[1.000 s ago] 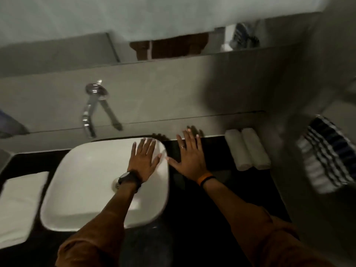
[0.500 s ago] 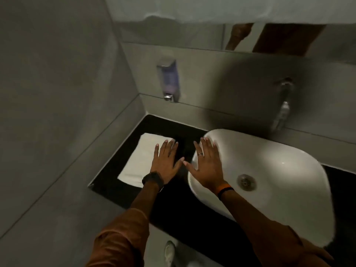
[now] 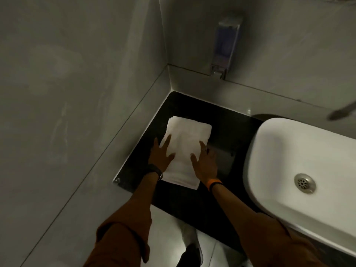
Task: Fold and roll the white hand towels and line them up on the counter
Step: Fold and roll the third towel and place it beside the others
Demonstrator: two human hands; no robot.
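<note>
A folded white hand towel (image 3: 185, 143) lies flat on the black counter (image 3: 227, 132) in the corner left of the sink. My left hand (image 3: 160, 154) rests with spread fingers on the towel's left edge. On the towel's right edge lies my right hand (image 3: 205, 160), fingers also spread, a ring on one finger. Neither hand grips the cloth. No rolled towels are in this view.
A white basin (image 3: 289, 151) with a metal drain (image 3: 305, 183) fills the counter's right side. Grey walls close the corner at left and back, with a soap dispenser (image 3: 226, 45) above. Below the counter edge I see the floor and my shoe (image 3: 189, 253).
My view swung left from the rolled towels and the basin to the corner. Both hands moved off the basin onto the folded towel.
</note>
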